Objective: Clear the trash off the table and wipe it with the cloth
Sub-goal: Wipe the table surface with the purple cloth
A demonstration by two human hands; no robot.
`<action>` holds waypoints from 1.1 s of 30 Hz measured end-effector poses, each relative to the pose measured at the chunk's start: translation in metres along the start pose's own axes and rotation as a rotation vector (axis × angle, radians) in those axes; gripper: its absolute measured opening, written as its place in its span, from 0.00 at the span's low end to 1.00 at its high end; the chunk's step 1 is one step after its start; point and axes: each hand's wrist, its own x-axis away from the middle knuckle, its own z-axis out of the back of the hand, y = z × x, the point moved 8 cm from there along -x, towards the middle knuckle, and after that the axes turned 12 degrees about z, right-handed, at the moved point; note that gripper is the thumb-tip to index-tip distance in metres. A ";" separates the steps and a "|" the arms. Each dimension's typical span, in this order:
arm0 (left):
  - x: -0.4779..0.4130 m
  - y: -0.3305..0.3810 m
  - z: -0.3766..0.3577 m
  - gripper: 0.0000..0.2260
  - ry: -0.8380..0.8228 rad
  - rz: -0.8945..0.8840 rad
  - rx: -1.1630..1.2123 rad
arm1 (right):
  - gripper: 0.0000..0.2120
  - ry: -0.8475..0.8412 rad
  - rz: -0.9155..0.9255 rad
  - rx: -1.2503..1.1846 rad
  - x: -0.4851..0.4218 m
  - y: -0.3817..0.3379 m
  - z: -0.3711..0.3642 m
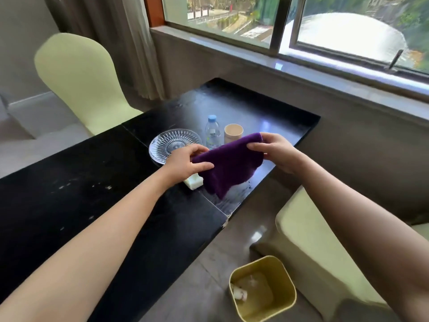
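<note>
A purple cloth (228, 166) hangs above the black table (92, 194), held by both hands. My left hand (185, 162) pinches its near left corner. My right hand (276, 152) grips its far right corner. The cloth's lower tip droops to the tabletop near the right edge. A small white packet (193, 182) lies on the table under my left wrist, partly hidden. On the floor to the right stands a yellow bin (262, 289) with white crumpled trash inside.
A cut-glass plate (173, 144), a water bottle (212, 132) and a beige cup (233, 133) stand behind the cloth. Pale green chairs sit at the far left (79, 82) and near right (320, 249). A window sill runs along the back wall.
</note>
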 end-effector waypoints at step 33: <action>-0.119 -0.222 -0.150 0.07 0.125 0.850 0.518 | 0.18 -0.006 -0.298 1.056 -0.117 0.269 -0.023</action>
